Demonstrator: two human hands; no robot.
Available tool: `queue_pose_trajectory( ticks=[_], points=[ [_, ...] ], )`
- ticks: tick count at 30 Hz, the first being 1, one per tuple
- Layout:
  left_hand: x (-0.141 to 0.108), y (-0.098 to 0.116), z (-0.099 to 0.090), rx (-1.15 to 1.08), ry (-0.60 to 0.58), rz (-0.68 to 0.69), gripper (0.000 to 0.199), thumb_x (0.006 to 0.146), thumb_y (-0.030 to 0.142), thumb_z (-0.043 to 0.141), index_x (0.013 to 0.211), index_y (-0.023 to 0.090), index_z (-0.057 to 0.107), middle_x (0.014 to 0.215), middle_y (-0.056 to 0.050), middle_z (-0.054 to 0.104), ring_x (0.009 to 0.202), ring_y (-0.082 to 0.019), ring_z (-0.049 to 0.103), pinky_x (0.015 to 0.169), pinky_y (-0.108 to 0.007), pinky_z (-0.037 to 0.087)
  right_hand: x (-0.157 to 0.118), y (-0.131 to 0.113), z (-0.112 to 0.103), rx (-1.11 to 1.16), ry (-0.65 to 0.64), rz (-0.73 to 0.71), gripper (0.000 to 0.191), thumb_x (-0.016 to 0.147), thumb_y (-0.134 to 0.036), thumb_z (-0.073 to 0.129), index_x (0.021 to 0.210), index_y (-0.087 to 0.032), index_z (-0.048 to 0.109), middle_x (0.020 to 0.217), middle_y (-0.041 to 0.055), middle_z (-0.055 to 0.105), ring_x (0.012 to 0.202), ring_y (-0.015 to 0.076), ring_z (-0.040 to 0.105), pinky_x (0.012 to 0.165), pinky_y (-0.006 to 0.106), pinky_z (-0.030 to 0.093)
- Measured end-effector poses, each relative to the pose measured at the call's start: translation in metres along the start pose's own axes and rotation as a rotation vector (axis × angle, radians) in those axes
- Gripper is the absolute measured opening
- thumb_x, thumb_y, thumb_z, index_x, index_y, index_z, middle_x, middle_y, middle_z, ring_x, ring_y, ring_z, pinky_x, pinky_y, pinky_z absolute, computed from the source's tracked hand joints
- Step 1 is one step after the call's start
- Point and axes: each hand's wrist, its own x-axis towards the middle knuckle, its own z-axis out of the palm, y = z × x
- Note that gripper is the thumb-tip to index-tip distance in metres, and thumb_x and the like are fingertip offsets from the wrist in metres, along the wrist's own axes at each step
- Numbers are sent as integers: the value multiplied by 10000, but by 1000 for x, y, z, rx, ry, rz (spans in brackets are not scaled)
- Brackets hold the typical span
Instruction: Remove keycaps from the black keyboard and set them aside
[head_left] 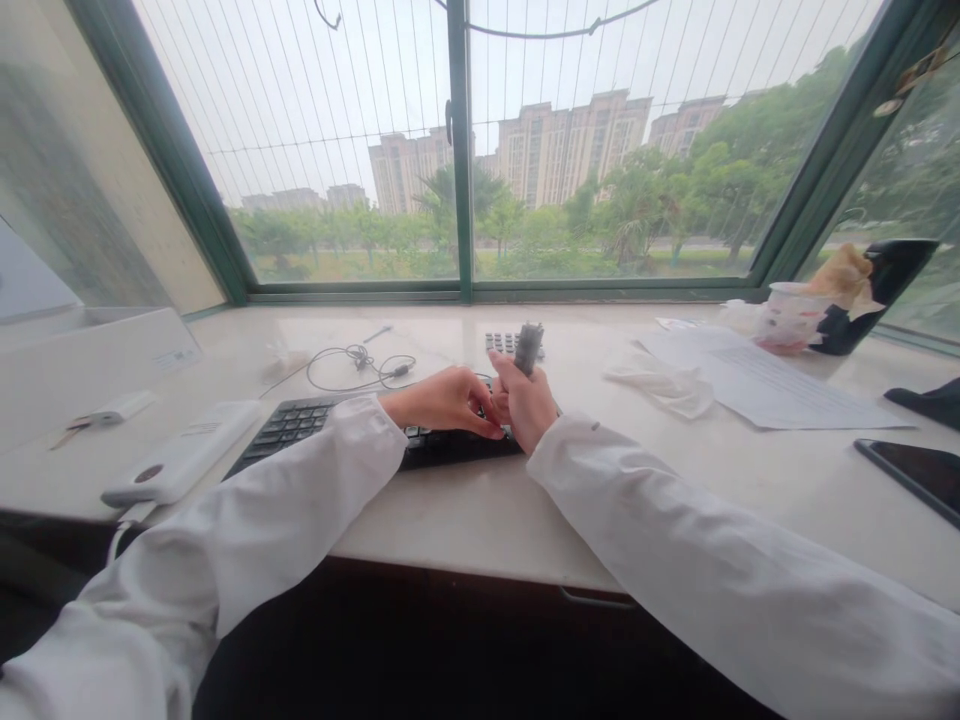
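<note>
Pale stone counter (420,520) bearing a keyboard (292,425), papers (780,380) and a phone (915,475)

Grey ribbed plastic piece (528,348), slightly tilted

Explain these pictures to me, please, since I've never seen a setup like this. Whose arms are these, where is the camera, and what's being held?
No machine here: these are a person's own two bare hands, in white sleeves. The one picture comes from a camera worn on the person's head, looking forward and down. The right hand holds a small dark grey object upright; I cannot tell exactly what it is. The left hand sits beside it, over a black keyboard. Also on the pale stone window ledge are a white power bank, a thin black cable, a printed sheet of paper and a dark phone.
</note>
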Motion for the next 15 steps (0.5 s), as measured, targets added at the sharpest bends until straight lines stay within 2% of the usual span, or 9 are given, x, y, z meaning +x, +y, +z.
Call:
queue_pose_trajectory(
  ticks=[3, 8, 12, 15],
  points=[
    [1, -5, -4, -4, -30, 7, 348, 714, 486, 737, 883, 186, 784, 765, -25, 726, 703, -126, 602, 664, -213, 416, 2, -2, -2, -48, -65, 41, 440, 808, -374, 632, 525, -227, 330, 361, -94, 263, 302, 48, 207, 306, 217, 164],
    [3, -7, -7, -5, -55, 6, 359, 718, 496, 733, 889, 185, 786, 760, -22, 722, 705, -127, 592, 642, -217, 392, 11, -4, -5, 10, 1, 180, 477, 916, -299, 473, 526, -233, 205, 357, -108, 141, 305, 39, 117, 312, 197, 88],
    [3, -7, -6, -43, -64, 18, 372, 710, 491, 737, 877, 162, 788, 711, -24, 704, 664, -122, 571, 584, -219, 356, 16, -6, -6, 71, 20, 306, 437, 958, -283, 419, 577, -226, 213, 368, -114, 147, 325, 43, 92, 309, 178, 86],
    [4, -8, -5, -46, -46, 38, 397, 691, 513, 742, 875, 165, 791, 693, -20, 696, 638, -115, 552, 548, -220, 326, 16, -8, -4, 121, 91, 344, 406, 959, -273, 429, 606, -224, 234, 368, -117, 164, 326, 48, 95, 301, 174, 99]
  ],
)
